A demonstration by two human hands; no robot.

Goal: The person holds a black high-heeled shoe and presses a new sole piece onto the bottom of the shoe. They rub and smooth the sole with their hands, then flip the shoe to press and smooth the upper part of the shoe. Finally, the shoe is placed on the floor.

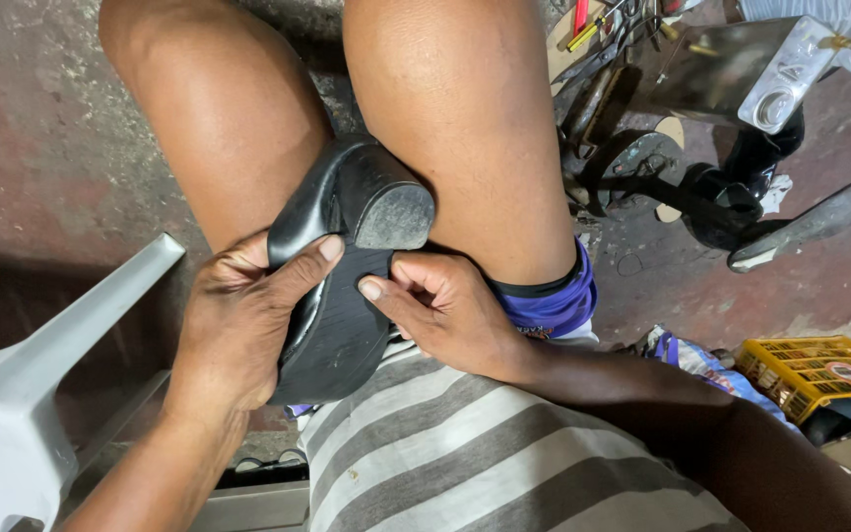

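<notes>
Left hand point(238, 320) clamped on a black heeled shoe point(342, 266) – right hand point(445, 310) pinching its sole – yellow crate point(815, 369) far right.

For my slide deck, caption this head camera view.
Left hand and right hand press a black heeled shoe, sole up, between the knees.

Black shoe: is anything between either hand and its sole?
Nothing visible. The left hand grips the black shoe from the side, thumb on the sole; the right hand presses its thumb directly on the sole beside the heel.
</notes>
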